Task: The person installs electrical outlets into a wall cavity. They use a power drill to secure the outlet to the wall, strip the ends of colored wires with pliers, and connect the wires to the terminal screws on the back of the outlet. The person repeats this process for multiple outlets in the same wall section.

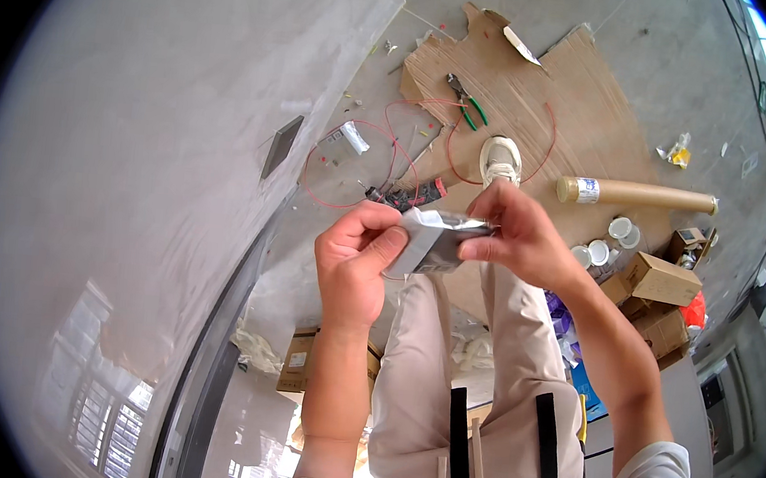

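Both hands are raised in front of my legs, gripping a flat grey rectangular piece (pixel 420 245) from opposite ends. It looks partly wrapped in shiny, dark see-through film, with a white flap along its top edge; its exact kind is unclear. My left hand (pixel 356 259) pinches the grey left end between thumb and bent fingers. On the glossy right end, my right hand (pixel 520 237) is closed, thumb in front and fingers behind. Just beyond the piece, a black and red power tool (pixel 408 196) lies on the floor, partly hidden by it.
A glossy pale wall holds a dark rectangular plate (pixel 282 146) at left. Green-handled pliers (pixel 468 101) and red wire (pixel 551 140) lie on flattened cardboard (pixel 587 97). A cardboard tube (pixel 651 197), white round lids (pixel 599 252) and cartons (pixel 662 280) are at right.
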Motion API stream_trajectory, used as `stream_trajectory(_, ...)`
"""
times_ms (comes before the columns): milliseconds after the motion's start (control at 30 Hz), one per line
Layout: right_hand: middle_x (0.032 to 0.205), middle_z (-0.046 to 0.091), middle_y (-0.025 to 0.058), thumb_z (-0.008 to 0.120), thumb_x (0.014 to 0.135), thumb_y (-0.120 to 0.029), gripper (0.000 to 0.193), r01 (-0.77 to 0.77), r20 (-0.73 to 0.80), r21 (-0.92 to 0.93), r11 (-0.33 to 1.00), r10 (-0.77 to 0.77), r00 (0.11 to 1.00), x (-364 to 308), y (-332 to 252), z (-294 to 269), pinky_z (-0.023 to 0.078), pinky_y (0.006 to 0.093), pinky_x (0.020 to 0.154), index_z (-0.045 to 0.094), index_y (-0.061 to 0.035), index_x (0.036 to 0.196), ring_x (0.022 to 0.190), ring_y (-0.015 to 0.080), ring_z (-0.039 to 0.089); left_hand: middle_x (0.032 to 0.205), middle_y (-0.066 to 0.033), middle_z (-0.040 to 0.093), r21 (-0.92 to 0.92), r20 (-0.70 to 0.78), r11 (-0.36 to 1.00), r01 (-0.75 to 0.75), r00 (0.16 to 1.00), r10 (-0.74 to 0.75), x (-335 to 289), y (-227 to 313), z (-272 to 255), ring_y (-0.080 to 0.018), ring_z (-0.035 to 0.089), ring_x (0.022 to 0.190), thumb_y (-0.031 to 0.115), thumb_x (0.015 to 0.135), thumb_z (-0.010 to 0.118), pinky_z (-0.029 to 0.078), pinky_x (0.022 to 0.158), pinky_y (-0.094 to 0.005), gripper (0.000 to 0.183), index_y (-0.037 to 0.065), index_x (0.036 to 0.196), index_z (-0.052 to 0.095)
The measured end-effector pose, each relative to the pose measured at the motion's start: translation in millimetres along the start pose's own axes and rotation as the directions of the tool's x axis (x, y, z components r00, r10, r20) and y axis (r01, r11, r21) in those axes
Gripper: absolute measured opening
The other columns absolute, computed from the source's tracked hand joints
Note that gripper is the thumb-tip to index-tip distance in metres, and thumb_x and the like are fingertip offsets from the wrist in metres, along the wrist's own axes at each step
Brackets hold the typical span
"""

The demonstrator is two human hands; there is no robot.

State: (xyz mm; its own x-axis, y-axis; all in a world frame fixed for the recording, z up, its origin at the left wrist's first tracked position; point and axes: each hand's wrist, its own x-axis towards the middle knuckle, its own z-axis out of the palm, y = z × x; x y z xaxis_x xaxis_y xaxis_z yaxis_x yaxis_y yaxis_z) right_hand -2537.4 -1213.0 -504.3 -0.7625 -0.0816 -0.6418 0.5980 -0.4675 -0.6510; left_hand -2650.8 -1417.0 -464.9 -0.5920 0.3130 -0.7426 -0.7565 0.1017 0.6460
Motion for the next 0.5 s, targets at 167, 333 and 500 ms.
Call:
stream_trajectory(167, 0.115, 0.062, 0.0118, 0.080, 0.087, -0.019, 0.035, 0.370, 0.034, -0.563, 0.739, -0.426, 0.904, -15, -36, 14, 0.050, 0.0365, 0.092, 0.060, 0.0005, 0.107, 0.108, 0.0286, 0.062, 0.089, -0.0067, 0.061, 0.518, 0.285, 0.770, -0.374, 0.924, 0.257, -7, 2, 18, -0.0152, 0.054, 0.081, -0.005, 0.085, 0.065, 0.045, 0.075, -0.0290, 0.006, -0.003, 0.089, 0.061)
stream_trajectory(333, 0.088, 0.066, 0.0110, 0.071, 0.086, 0.000, 0.010, 0.339, 0.047, -0.442, 0.831, -0.356, 0.933, -13, -27, 16, 0.051, 0.0356, 0.070, 0.064, -0.0004, 0.092, 0.078, 0.0284, 0.064, 0.086, -0.0121, 0.061, 0.549, 0.340, 0.695, -0.465, 0.883, 0.323, -8, -9, 41, -0.0315, 0.059, 0.080, -0.007, 0.083, 0.061, 0.048, 0.074, -0.0387, 0.009, -0.002, 0.089, 0.058)
stream_trajectory(500, 0.087, 0.066, 0.0124, 0.069, 0.083, 0.003, 0.009, 0.325, 0.057, -0.372, 0.869, -0.328, 0.943, -28, -18, 9, 0.051, 0.0410, 0.068, 0.062, -0.0004, 0.088, 0.076, 0.0323, 0.063, 0.078, -0.0084, 0.061, 0.565, 0.361, 0.748, -0.347, 0.920, 0.154, -19, -24, 39, -0.0252, 0.058, 0.067, -0.003, 0.087, 0.055, 0.047, 0.063, -0.0371, 0.005, -0.002, 0.090, 0.058)
